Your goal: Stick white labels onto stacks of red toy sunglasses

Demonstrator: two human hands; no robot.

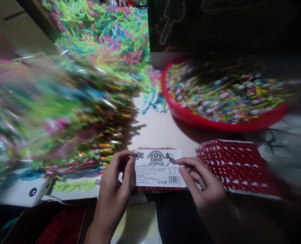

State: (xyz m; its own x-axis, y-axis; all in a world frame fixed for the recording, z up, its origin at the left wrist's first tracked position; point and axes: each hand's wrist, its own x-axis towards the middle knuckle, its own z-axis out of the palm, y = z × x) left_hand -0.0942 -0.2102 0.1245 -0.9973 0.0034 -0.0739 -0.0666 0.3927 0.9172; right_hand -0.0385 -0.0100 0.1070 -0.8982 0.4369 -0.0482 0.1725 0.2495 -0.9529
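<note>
A white printed label (155, 169) reading "Toy Candy Sunglasses", with a barcode and small drawings of glasses, lies at the table's front edge. Red patterned edges show behind its top and beneath its bottom. My left hand (116, 186) pinches the label's left edge between thumb and fingers. On the opposite side my right hand (203, 179) grips the right edge, one fingertip on the sunglasses drawing. Just right of that hand rests a stack of red patterned pieces with white spots (237, 164).
Clear bags of colourful plastic glasses and wrapped candies (64, 101) crowd the left. A red basin (181, 117) full of small wrapped candies stands at the right. Near the front edge lie a white power bank (20, 193) with a cable and yellow-green glasses (74, 186).
</note>
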